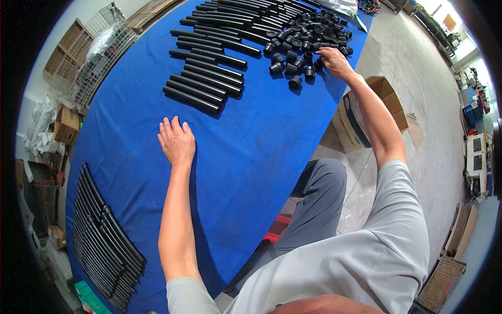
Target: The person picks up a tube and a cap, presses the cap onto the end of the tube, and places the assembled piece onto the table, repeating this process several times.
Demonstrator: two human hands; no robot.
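Note:
My left hand [177, 140] lies palm down on the blue tablecloth [251, 152], fingers stretched out and holding nothing. Just beyond it are short black tubes [196, 94], laid side by side in rows. At the table's right edge, my right hand [335, 63] reaches into a heap of black plastic caps [295, 82]. Its fingers are bent and drawn together among the caps; what sits between the fingertips is hidden by the hand.
Longer, thin black rods [104, 235] lie in a stack at the table's near left. Beside the right edge, an open cardboard box [351, 125] stands on the floor below my right arm. A clear plastic bag [340, 6] rests at the far end. Wire cages [97, 65] stand to the left.

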